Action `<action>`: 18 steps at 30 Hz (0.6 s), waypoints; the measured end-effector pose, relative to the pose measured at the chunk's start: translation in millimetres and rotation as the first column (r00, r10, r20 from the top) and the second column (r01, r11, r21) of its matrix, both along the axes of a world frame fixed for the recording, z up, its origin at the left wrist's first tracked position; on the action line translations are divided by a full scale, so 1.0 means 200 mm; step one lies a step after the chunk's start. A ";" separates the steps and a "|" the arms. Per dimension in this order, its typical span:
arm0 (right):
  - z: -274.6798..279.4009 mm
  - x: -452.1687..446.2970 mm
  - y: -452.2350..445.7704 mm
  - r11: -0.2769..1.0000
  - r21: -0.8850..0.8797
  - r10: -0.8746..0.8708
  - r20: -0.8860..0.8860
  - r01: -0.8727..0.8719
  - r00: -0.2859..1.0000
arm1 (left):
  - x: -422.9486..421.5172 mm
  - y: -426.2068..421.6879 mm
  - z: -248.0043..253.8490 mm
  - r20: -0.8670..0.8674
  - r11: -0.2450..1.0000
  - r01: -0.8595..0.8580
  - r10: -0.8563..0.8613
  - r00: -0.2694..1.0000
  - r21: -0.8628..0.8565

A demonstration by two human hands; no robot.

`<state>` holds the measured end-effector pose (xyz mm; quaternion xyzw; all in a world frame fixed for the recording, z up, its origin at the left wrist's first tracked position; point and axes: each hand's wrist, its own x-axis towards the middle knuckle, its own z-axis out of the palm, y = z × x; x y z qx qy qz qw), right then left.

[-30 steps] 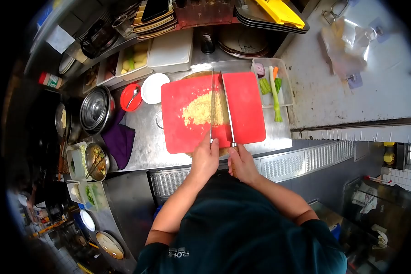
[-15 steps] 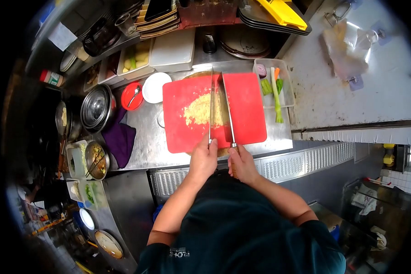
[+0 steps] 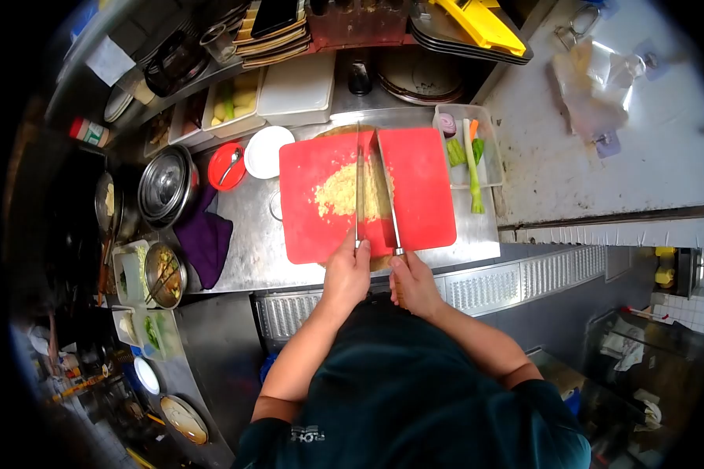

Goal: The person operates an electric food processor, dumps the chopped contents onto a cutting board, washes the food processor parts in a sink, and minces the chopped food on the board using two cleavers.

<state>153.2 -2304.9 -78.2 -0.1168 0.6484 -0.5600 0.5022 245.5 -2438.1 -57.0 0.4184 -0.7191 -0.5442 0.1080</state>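
A red cutting board [image 3: 422, 184] lies on the steel counter, with a pile of finely chopped yellow food [image 3: 338, 191] on its middle. My left hand [image 3: 347, 272] is wrapped round the handle of a knife [image 3: 360, 187], whose blade crosses the pile. In my right hand [image 3: 416, 283] is the handle of a cleaver [image 3: 386, 184]. The cleaver's broad blade is at the pile's right side, close beside the other blade. Both blades point away from me, and both hands are at the board's near edge.
A clear tray with vegetables [image 3: 489, 168] stands right of the board. To the left are a white lid [image 3: 269, 152], a red dish with a spoon [image 3: 220, 173], steel bowls [image 3: 163, 186] and a purple cloth [image 3: 211, 242]. Food containers [image 3: 296, 90] line the back.
Both blades have shifted slightly left over the pile, and their handles sit a little nearer to me. Each hand keeps its hold.
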 end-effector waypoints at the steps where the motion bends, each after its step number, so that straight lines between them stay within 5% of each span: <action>1: -0.01 0.00 0.01 1.000 -0.018 -0.004 -0.003 0.004 1.000 | 0.01 0.02 -0.01 -0.050 1.000 -0.017 0.017 0.999 -0.002; 4: -0.05 -0.02 -0.01 0.998 0.059 0.004 0.001 -0.004 1.000 | 0.00 -0.01 -0.12 0.013 0.999 0.043 -0.043 0.999 -0.012; 10: -0.01 0.01 0.01 0.998 -0.055 -0.006 -0.057 0.003 0.998 | 0.01 0.03 -0.11 -0.051 0.991 0.017 -0.024 0.998 -0.131; 18: -0.03 0.00 0.01 1.000 0.003 0.008 0.010 -0.008 1.000 | 0.01 0.01 -0.07 0.016 1.000 -0.004 0.004 1.000 0.005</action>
